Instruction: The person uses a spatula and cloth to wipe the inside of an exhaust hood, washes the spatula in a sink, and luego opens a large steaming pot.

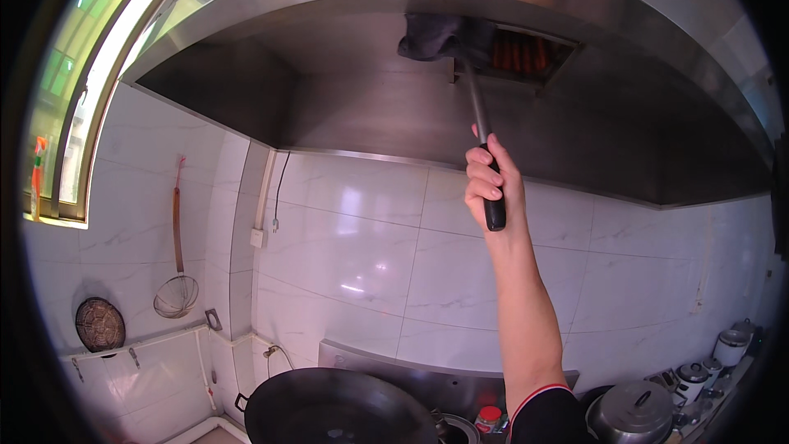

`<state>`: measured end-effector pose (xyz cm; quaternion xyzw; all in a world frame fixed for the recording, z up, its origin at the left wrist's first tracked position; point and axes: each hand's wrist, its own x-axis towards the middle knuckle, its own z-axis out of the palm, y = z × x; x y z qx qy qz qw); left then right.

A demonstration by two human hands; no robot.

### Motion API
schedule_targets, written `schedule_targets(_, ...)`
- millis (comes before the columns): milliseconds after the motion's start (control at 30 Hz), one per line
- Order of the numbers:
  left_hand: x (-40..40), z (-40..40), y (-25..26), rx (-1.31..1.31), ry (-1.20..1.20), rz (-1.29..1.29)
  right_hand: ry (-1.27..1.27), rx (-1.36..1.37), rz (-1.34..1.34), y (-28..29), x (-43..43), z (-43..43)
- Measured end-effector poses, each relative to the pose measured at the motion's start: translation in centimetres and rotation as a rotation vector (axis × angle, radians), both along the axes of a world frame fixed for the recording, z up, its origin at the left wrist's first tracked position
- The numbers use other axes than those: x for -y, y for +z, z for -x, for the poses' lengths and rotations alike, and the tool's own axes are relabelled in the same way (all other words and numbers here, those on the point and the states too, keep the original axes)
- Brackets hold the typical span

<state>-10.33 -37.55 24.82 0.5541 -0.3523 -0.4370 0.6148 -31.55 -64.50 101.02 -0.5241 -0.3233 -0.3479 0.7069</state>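
My right hand is raised and closed around the black grip of a tool with a grey metal shaft. At the shaft's top end a dark cloth covers the tool's head, so its kind cannot be told. The cloth is up against or close to the underside of a stainless steel range hood, just left of a square opening with reddish slats inside. My left hand is out of view.
A large black wok stands below, beside a red-lidded jar. A lidded metal pot and several canisters line the right. A wire strainer hangs on the left wall; a spray bottle stands by the window.
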Motion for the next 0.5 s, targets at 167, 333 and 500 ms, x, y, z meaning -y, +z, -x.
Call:
schedule_targets(167, 0.0, 0.3, 0.3, -0.011, -0.009, -0.006, -0.222, 0.048, -0.022, -2.2, 1.3, 4.0)
schedule_targets(333, 0.4, 0.2, 1.2, -0.018, -0.032, -0.005, -0.784, -0.024, 0.008, -5.5, 2.1, 8.5)
schedule_targets(500, 1.6, 0.8, 2.5, -0.036, -0.074, 0.015, -1.016, -0.148, 0.082, -8.3, 3.4, 13.2)
